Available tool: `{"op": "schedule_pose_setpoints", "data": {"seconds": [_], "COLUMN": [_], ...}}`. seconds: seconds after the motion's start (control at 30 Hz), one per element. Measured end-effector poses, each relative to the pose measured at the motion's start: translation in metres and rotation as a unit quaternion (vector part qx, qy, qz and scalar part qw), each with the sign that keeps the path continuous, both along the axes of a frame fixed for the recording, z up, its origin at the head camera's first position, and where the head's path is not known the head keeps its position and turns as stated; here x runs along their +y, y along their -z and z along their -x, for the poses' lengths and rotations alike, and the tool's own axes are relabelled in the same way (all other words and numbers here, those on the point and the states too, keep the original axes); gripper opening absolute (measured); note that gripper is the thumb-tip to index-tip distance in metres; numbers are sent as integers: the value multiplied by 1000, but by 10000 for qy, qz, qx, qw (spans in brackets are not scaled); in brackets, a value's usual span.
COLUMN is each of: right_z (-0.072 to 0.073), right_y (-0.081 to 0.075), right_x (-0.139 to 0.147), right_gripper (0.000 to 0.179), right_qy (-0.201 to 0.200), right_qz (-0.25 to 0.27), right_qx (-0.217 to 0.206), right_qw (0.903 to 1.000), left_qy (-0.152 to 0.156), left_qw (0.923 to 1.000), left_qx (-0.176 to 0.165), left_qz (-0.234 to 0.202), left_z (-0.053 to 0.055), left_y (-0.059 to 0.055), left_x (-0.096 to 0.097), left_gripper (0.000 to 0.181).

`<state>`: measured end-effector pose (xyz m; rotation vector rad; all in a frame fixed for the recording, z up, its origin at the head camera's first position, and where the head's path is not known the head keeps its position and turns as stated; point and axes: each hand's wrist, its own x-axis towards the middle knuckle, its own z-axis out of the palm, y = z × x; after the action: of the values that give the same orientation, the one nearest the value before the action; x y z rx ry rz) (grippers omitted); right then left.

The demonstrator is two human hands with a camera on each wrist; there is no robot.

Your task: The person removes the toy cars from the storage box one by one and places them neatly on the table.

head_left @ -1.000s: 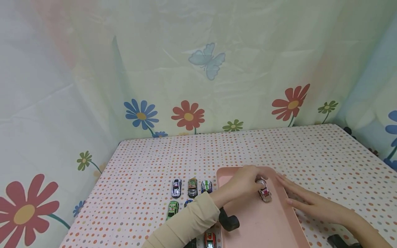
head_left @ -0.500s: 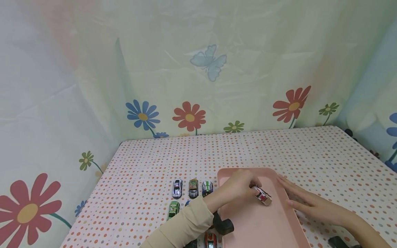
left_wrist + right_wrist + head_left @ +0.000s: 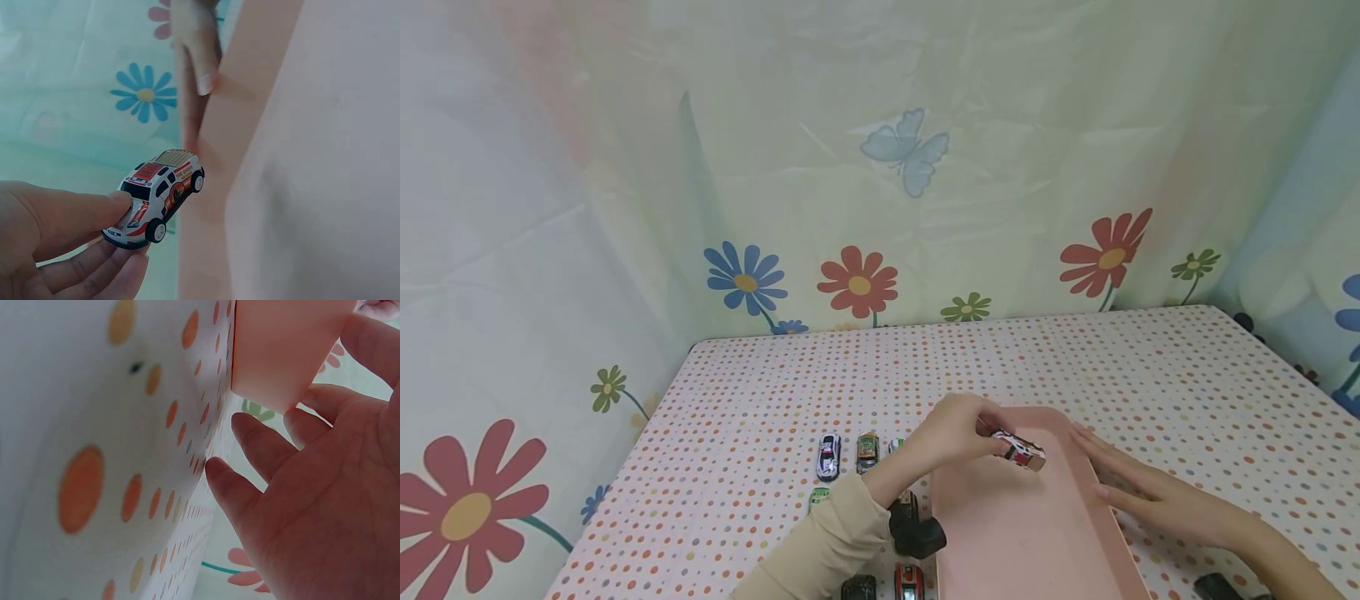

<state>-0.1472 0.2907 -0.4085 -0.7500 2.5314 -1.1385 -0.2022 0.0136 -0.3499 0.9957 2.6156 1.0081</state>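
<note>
My left hand (image 3: 957, 431) pinches a small white-and-red toy car (image 3: 1021, 451) by one end, above the far part of the pink tray (image 3: 1026, 533). In the left wrist view, thumb and fingers grip the front of the toy car (image 3: 164, 199), with its wheels and red side markings visible. The tray's right wall is touched by my right hand (image 3: 1161, 493), whose fingers reach out along the outside. From the right wrist view, that hand (image 3: 312, 494) has an open palm and extended fingers beside the tray wall (image 3: 284, 353).
Left of the tray, several toy cars stand in rows on the dotted tabletop (image 3: 752, 400): a white one (image 3: 828, 457), a dark green one (image 3: 867, 452), a red one (image 3: 909, 582). The left sleeve (image 3: 827, 542) partly covers others. A floral curtain (image 3: 1000, 167) hangs behind.
The toy car, first in the tray at my left fingertips, has turned and come up, moving left with my left hand. My right hand stays at the tray's wall.
</note>
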Motion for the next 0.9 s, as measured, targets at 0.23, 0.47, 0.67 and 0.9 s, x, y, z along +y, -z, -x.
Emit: {"op": "schedule_pose_setpoints", "data": {"seconds": [0.23, 0.47, 0.67, 0.9], "right_z": [1, 2, 2, 2], "right_y": [0, 0, 0, -1], "right_x": [2, 3, 2, 3], "right_gripper": [59, 59, 59, 59], "right_qy": [-5, -71, -42, -53], "right_qz": [-144, 1, -79, -82], "right_qx": [49, 12, -50, -38], "right_qw": [9999, 10000, 9999, 9999], "left_qy": [-302, -1382, -2458, -3171], "left_qw": [9957, 9786, 9439, 9057], "left_qx": [-275, -462, -832, -1296], "left_qz": [-835, -1456, -2043, -2496], "left_z": [2, -5, -24, -38], "left_y": [-16, -14, 1, 24], "left_x": [-44, -113, -166, -211], "left_gripper": [13, 21, 22, 24]}}
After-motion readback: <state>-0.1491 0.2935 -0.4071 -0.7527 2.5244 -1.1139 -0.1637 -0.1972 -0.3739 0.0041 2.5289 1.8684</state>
